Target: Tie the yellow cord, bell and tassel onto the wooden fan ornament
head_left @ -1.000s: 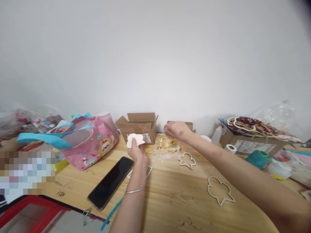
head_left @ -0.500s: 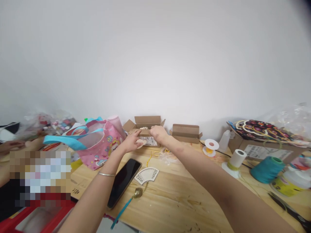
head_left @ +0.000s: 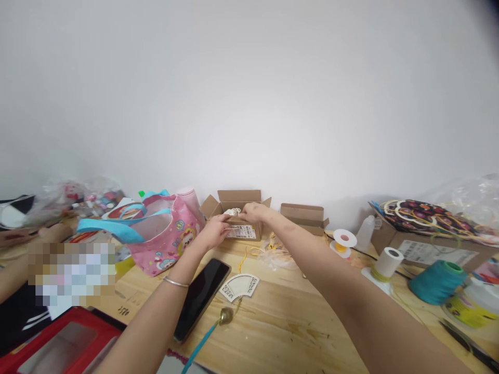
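Note:
My left hand [head_left: 215, 231] is at the front left of an open cardboard box [head_left: 255, 232]. Its fingers close on a thin pale flat piece [head_left: 233, 228], seen nearly edge-on before the box's label. My right hand [head_left: 254, 212] reaches over the box's front edge with fingers bent together; whatever they grip is hidden. Pale cut-out pieces [head_left: 234, 211] lie inside the box. Nearer to me is a fan-shaped wooden pendant [head_left: 239, 287] with yellow cord, a brass bell [head_left: 225, 315] and a teal ribbon [head_left: 200, 343].
A black phone [head_left: 202, 298] lies beside the pendant. To the left stand a pink bag [head_left: 163, 244] and a co-worker's arm [head_left: 19, 270]. A second box [head_left: 302, 218], thread spools [head_left: 436, 282], a bottle [head_left: 365, 232] and scissors [head_left: 468, 345] are on the right.
The pale piece at my left hand has turned from showing its round face to nearly edge-on. My right hand's fingers dip at the box's edge. The whole view has shifted slightly.

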A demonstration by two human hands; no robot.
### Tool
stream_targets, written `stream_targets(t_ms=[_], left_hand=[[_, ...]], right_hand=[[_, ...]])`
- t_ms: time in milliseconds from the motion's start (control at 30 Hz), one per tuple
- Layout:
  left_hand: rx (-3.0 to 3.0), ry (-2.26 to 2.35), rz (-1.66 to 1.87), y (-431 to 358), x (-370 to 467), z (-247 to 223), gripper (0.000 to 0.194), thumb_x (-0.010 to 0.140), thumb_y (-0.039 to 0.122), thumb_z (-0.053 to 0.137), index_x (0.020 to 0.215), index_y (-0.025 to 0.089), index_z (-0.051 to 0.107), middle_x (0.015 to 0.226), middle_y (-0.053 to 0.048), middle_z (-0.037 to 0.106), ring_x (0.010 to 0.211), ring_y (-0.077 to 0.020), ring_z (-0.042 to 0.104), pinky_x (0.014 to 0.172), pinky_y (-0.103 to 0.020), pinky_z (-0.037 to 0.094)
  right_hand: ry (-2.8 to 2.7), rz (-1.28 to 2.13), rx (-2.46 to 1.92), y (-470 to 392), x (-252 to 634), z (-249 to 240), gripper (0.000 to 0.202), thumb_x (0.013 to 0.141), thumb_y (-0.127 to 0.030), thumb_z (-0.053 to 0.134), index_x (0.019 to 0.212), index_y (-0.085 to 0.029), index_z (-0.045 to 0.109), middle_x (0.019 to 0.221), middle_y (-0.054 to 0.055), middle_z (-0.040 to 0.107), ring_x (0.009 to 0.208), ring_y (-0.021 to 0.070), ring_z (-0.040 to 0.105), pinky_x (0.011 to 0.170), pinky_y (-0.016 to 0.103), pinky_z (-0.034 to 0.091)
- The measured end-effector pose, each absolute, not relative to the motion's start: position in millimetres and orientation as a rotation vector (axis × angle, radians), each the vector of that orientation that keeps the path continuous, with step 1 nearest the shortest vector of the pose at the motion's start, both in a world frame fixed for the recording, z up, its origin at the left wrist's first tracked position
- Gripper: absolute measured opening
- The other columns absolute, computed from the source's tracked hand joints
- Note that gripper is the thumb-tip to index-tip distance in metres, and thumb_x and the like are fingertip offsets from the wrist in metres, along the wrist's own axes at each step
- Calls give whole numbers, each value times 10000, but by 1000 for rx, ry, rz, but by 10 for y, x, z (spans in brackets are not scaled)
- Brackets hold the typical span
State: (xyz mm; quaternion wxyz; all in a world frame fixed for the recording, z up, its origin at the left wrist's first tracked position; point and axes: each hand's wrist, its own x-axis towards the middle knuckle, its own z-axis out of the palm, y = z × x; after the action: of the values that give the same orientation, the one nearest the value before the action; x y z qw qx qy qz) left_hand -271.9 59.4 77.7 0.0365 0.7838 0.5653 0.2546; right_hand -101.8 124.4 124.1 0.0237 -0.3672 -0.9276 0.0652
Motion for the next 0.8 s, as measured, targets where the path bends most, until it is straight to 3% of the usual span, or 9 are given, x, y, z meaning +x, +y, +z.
stream_targets(t_ms=[367,467,567,800], left_hand=[[2473,1770,647,508,-2737,754,221,732,171,475,796,208,684,1116,-99,584,1044,-257,508,1001,-466,219],[2445,1779,571,562,-2764,775,201,743,199,478,744,207,680,1009,-86,630,957,-230,553,968,-404,294],[2417,1764,481,646,-2790,839,163,725,230,513,694,177,665,902,-87,648,845,-208,584,838,-305,408],[2407,1699,149,738,-2789,1036,161,698,239,541,611,134,627,929,-73,640,798,-178,577,747,-238,414]], right_hand=[[-2614,574,-1631,1573,-1554,1120,299,836,-307,487,1089,-147,502,1084,71,538,916,174,551,762,375,473],[-2566,627,-1709,1657,-1563,1065,302,838,-306,484,1095,-149,499,1090,72,535,918,174,550,763,375,473],[-2550,641,-1727,1680,-1548,1044,309,836,-307,487,1101,-147,495,1095,74,532,923,177,549,766,377,471],[-2676,544,-1585,1551,-1460,1223,296,833,-312,491,1078,-146,511,1084,71,541,926,175,550,771,373,469]])
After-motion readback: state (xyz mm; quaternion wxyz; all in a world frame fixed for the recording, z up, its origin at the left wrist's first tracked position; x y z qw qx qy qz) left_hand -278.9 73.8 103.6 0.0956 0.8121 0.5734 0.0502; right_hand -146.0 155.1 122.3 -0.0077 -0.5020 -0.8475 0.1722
